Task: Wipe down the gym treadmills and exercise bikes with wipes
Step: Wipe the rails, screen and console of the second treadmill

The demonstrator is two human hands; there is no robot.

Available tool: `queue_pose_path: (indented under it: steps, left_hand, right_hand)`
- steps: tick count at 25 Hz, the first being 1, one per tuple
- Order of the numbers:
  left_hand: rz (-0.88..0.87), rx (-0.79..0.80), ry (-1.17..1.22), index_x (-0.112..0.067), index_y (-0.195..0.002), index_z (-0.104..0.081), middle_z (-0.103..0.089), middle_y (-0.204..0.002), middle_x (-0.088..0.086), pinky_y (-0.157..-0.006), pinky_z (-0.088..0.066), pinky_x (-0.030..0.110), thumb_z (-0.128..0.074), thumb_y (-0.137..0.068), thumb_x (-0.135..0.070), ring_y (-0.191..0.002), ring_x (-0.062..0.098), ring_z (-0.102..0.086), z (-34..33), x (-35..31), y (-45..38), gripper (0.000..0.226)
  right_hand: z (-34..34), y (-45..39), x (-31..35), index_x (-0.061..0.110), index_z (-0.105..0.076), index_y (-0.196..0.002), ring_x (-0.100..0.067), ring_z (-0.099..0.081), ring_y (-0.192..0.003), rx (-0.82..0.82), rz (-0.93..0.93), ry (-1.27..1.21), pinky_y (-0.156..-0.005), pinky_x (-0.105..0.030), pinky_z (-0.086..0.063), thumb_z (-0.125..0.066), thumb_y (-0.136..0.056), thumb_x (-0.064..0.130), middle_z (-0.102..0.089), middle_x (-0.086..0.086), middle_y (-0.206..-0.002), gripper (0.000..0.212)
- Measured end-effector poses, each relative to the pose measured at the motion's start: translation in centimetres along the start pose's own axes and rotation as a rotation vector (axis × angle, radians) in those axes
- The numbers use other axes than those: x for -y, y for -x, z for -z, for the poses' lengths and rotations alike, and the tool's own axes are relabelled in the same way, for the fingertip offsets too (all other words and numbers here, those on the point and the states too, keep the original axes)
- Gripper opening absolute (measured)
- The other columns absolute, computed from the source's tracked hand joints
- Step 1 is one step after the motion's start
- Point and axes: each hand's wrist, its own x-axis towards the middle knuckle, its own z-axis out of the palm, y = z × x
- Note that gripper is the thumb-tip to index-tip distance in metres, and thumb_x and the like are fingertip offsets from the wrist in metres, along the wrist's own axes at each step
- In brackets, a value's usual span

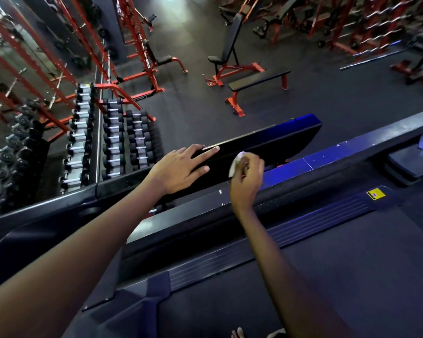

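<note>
place: gym | evidence: dumbbell rack (pixel 112 140), weight benches (pixel 259 81), treadmill deck (pixel 327 264)

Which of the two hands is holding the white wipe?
The right hand pinches the white wipe against the treadmill console. The left hand just lies flat, holding nothing.

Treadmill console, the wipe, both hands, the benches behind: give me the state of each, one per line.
Console: screen dark, tilted, being wiped.
Wipe: crumpled, pressed on the console.
Right hand: grips the wipe.
Left hand: flat on the console, fingers straight.
Flat bench: unoccupied.
Incline bench: backrest raised, unoccupied.
Dumbbells: racked.
</note>
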Motion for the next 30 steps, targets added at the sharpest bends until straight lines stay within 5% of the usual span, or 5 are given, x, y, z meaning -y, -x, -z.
queue_pose_path:
  steps: [3,7,16,19,30]
  left_hand:
    - [0.002,-0.011,0.003,-0.036,-0.149,-0.016,-0.04,-0.142,0.009,-0.1,-0.04,0.041,-0.011,-0.094,-0.055,-0.121,0.029,-0.05,0.1,-0.1,0.0,0.059]
    - [0.002,-0.021,0.008,-0.039,-0.149,-0.014,-0.041,-0.142,0.008,-0.1,-0.039,0.041,-0.011,-0.094,-0.056,-0.121,0.028,-0.05,0.0,0.0,0.0,0.058]
    - [0.1,0.004,0.094,-0.039,-0.149,-0.015,-0.019,-0.155,0.0,-0.108,-0.032,0.041,-0.026,-0.096,-0.056,-0.137,0.022,-0.032,0.2,-2.0,-2.1,0.057]
    - [-0.007,0.005,0.098,-0.039,-0.149,-0.014,-0.016,-0.156,-0.001,-0.11,-0.031,0.042,-0.03,-0.098,-0.049,-0.137,0.023,-0.03,0.5,-4.3,-5.1,0.054]
    - [-0.14,0.046,-0.01,-0.052,-0.143,-0.002,-0.018,-0.156,-0.004,-0.088,-0.047,0.037,-0.005,-0.084,-0.067,-0.121,0.026,-0.052,0.6,-3.8,-7.2,0.061]
  right_hand:
    - [0.5,-2.7,0.0,-0.001,-0.059,-0.1,-0.003,-0.044,-0.073,-0.22,-0.173,-0.027,-0.068,-0.009,-0.036,-0.047,-0.085,-0.008,-0.046,-0.007,-0.094,0.021]
    - [-0.3,0.5,0.8,0.003,-0.062,-0.097,-0.01,-0.05,-0.077,0.064,0.138,0.053,-0.068,-0.012,-0.042,-0.052,-0.091,0.0,-0.045,-0.007,-0.097,0.012]
    - [1.3,-2.7,0.1,0.003,-0.065,-0.1,-0.018,-0.057,-0.075,-0.006,0.033,0.013,-0.068,-0.023,-0.049,-0.051,-0.09,0.005,-0.046,-0.006,-0.097,0.017]
    - [2.2,-4.3,-0.1,0.0,-0.065,-0.102,0.004,-0.054,-0.076,-0.066,-0.011,-0.009,-0.069,-0.006,-0.039,-0.052,-0.092,0.001,-0.048,-0.008,-0.095,0.017]
    - [5.7,-10.5,-1.7,0.0,-0.062,-0.1,-0.003,-0.051,-0.077,-0.285,-0.1,0.094,-0.064,-0.006,-0.037,-0.051,-0.089,-0.002,-0.053,-0.003,-0.093,0.016]
